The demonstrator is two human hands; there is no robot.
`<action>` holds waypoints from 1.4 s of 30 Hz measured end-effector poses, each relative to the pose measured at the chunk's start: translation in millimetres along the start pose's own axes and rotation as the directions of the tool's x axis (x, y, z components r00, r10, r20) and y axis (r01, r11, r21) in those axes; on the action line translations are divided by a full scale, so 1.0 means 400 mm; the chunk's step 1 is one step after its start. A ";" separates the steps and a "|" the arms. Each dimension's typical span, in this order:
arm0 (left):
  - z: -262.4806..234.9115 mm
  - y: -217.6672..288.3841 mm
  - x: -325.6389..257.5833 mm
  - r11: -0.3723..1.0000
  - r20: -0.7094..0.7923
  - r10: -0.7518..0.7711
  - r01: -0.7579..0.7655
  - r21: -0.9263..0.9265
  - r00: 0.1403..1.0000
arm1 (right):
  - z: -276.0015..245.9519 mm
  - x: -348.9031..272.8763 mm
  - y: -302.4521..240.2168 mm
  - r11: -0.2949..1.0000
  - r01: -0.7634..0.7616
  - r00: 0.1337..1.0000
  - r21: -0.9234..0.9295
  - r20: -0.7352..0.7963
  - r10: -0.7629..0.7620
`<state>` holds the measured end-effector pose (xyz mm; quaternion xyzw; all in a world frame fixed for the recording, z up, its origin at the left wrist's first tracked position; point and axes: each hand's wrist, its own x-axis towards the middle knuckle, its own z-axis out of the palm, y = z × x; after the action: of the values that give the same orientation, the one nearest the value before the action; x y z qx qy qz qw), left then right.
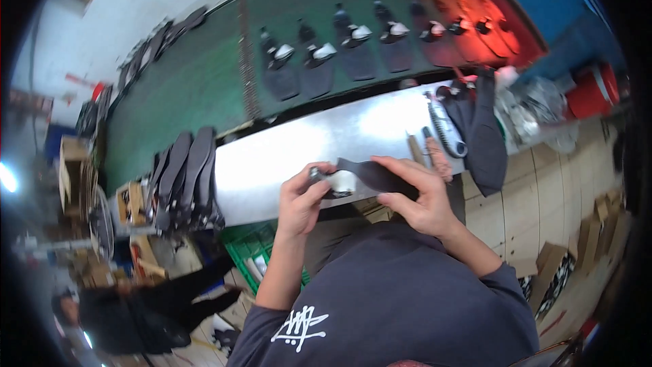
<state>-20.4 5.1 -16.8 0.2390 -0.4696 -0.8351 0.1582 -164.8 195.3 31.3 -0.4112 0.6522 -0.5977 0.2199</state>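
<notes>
Over the near edge of the metal worktop I hold a dark, curved, sole-shaped piece between both hands. My left hand pinches its left end, beside a white part and a small dark bit at the fingertips. Closed on the right end, my right hand has its thumb below and its fingers above. The piece bends in a wave between the two grips. Part of its right end is hidden by the fingers.
Behind the metal worktop, a green conveyor belt carries a row of dark sole-shaped pieces with white parts. More dark pieces stand at the left. A brush and knife-like tools lie right. A person is at lower left.
</notes>
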 end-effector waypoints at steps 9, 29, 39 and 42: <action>-0.009 0.014 -0.019 0.985 0.087 0.059 -0.044 -0.167 0.994 | 0.056 0.011 -0.014 0.995 0.098 0.995 -0.033 0.034 -0.097; -0.019 -0.006 -0.008 0.966 0.172 0.095 -0.049 -0.256 0.981 | 0.062 0.011 0.008 0.997 0.075 0.995 -0.001 0.063 -0.075; -0.021 -0.008 -0.011 0.975 0.145 0.141 -0.112 -0.192 0.979 | 0.064 0.009 -0.001 0.998 0.055 0.996 -0.041 0.075 -0.051; -0.020 -0.012 -0.013 0.977 0.134 0.155 -0.131 -0.169 0.979 | 0.065 0.007 0.002 0.996 0.065 0.996 -0.066 0.068 -0.061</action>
<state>-11.7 4.4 -23.3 0.1294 -0.4279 -0.8715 0.2017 -146.1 177.5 26.0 -0.4581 0.6514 -0.5679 0.2080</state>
